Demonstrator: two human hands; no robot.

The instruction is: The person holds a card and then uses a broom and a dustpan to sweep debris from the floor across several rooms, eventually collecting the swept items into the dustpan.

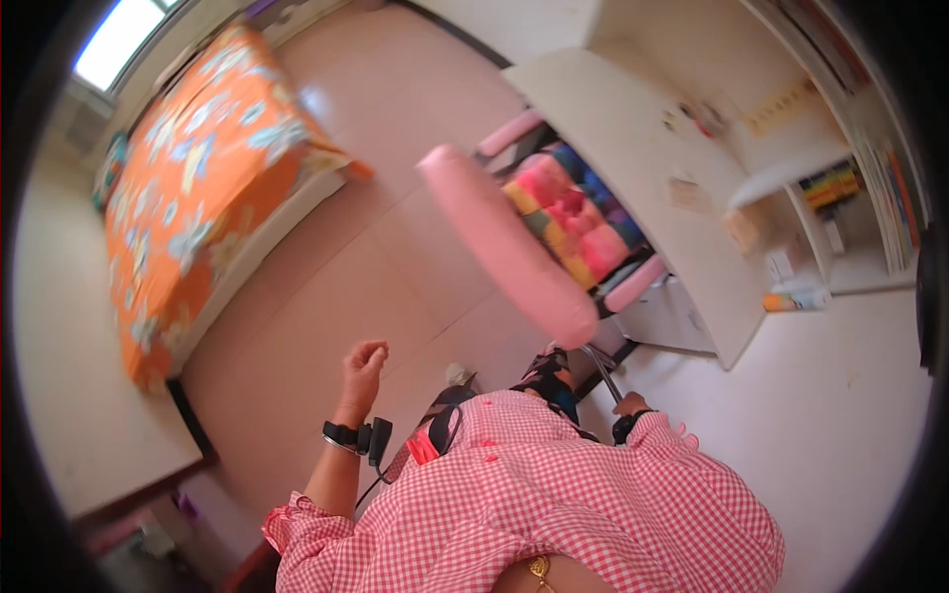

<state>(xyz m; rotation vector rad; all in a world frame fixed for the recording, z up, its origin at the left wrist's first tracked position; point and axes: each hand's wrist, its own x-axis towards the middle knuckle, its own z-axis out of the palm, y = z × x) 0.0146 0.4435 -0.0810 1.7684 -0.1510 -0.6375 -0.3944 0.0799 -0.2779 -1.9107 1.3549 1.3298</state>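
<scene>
My left hand (364, 372) is raised over the floor in front of me, its fingers curled in with nothing visible in them. A black band with a small box is strapped on that wrist. Down at my right side, my right hand (630, 403) is closed at the upper end of a thin grey metal rod (601, 370). The rod slants toward the pink chair, and its far end is hidden behind the chair's back. The fingers of that hand are small and partly hidden by the sleeve and a black wrist strap.
The chair (509, 252) with pink padding and a colourful cushion (568, 212) stands ahead at a white desk (633, 128). Right of it are shelves (835, 212) with books. A bed with an orange flowered cover (213, 168) lies far left, across the pinkish tiled floor (326, 262).
</scene>
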